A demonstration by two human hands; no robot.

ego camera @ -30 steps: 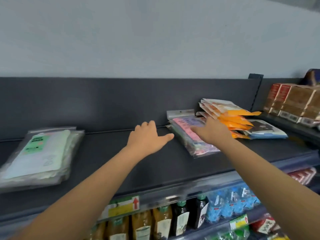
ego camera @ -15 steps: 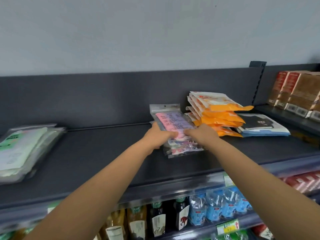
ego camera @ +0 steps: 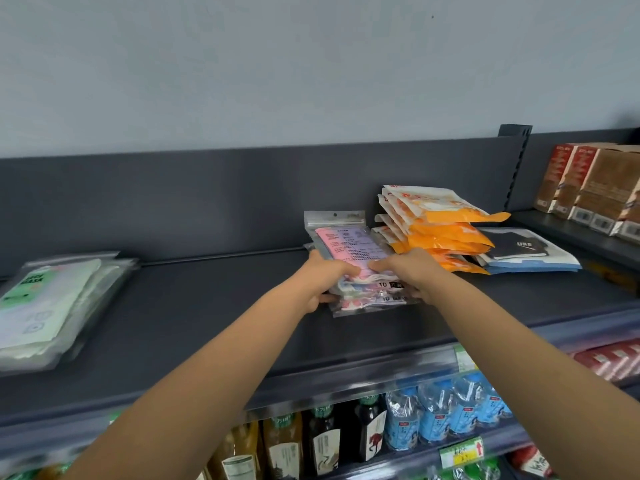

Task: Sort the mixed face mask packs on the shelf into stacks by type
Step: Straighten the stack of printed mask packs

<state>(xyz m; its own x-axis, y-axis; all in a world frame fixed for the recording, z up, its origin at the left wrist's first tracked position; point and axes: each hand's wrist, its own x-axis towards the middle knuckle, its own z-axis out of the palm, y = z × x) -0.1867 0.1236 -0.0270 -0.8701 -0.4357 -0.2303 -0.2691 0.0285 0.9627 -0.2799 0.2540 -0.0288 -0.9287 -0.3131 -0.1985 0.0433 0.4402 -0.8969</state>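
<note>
At the left end of the dark shelf (ego camera: 207, 327) lies a flat stack of clear packs holding green-and-white masks (ego camera: 45, 306), well apart from everything else. Right of the middle, toward the back wall, the left hand (ego camera: 323, 282) grips the left edge of the pink mask packs (ego camera: 346, 242), with its fingers curled over the top. The right hand (ego camera: 412, 271) clamps the stack's right edge in the same way, so the two hands sit close together with the packs between them. Just beside that stack leans a pile of orange packs (ego camera: 450, 233). Blue-and-white packs with a black panel (ego camera: 526, 252) lie near the right end. Bottles (ego camera: 349, 441) stand on the level below.
</note>
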